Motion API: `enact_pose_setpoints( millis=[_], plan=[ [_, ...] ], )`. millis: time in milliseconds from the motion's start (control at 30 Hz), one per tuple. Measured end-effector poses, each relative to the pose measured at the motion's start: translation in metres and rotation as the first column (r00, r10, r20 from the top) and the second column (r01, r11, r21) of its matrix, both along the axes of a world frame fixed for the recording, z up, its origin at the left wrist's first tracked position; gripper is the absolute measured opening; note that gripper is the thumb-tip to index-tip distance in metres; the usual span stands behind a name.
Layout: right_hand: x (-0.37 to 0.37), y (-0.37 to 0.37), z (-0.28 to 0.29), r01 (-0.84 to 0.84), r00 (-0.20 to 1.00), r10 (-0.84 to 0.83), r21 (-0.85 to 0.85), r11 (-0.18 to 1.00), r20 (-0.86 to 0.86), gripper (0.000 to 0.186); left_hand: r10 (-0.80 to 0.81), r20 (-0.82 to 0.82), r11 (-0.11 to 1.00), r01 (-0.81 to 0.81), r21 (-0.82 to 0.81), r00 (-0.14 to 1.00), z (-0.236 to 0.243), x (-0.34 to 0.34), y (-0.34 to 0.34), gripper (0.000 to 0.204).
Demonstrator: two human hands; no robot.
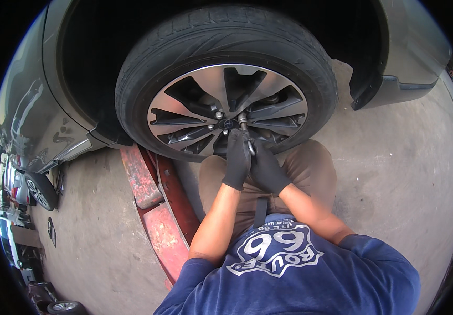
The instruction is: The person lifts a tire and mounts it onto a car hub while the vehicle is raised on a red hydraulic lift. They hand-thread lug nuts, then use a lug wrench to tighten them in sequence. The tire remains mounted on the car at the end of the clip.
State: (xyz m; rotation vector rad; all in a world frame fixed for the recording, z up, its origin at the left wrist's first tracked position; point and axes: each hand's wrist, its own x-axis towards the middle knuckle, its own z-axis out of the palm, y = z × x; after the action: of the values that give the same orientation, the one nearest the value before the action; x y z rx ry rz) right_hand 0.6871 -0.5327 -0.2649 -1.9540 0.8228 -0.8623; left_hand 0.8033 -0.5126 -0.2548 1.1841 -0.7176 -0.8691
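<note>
A wheel with a black tire (205, 39) and a silver-and-black rim (209, 84) fills the upper middle, inside the car's wheel arch. Several lug nuts (219, 115) ring its center cap (228, 124). A metal socket wrench (243, 121) reaches to the nut position right of the cap. Black gloves cover both hands. My left hand (238, 160) is closed around the wrench's shaft near the hub. Close against it, my right hand (267, 167) grips the wrench's rear part, where a bit of shiny metal shows. The gloves hide most of the tool.
The dark grey car body (24, 100) stands at left, with a bumper corner (400, 92) at right. A worn red lift arm (158, 220) runs along the concrete floor (95, 226) beside my left leg. Another car's wheel (40, 191) shows at far left.
</note>
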Motion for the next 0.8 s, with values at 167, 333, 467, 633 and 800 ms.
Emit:
enact_pose_setpoints(
  millis=[167, 333, 467, 633, 800],
  plan=[
    [0.032, 0.005, 0.002, 0.149, 0.989, -0.150, 0.125, 0.981, -0.001, 0.035, 0.118, 0.249, 0.992, -0.125, 0.011, 0.961, -0.008, 0.012, 0.004, 0.020],
    [0.062, 0.010, -0.021, -0.051, 0.858, -0.228, 0.517, 0.854, 0.460, 0.037, 0.311, -0.282, 0.936, -0.242, 0.254, 0.908, -0.025, -0.005, 0.089, 0.036],
    [0.073, 0.014, -0.017, -0.071, 0.801, -0.343, 0.647, 0.759, 0.490, 0.042, 0.287, -0.811, 0.925, 0.072, 0.373, 0.509, -0.034, -0.007, 0.112, 0.047],
    [0.063, 0.015, -0.002, -0.630, 0.596, -0.409, 0.719, 0.295, 0.691, 0.050, 0.487, -0.318, 0.840, -0.536, -0.086, 0.814, 0.005, 0.023, 0.062, 0.040],
    [0.009, -0.010, 0.029, -0.149, 0.903, -0.260, 0.818, 0.555, 0.342, 0.063, 0.275, 0.410, 0.946, -0.170, -0.274, 0.870, 0.080, 0.013, 0.019, 0.047]
  ],
)
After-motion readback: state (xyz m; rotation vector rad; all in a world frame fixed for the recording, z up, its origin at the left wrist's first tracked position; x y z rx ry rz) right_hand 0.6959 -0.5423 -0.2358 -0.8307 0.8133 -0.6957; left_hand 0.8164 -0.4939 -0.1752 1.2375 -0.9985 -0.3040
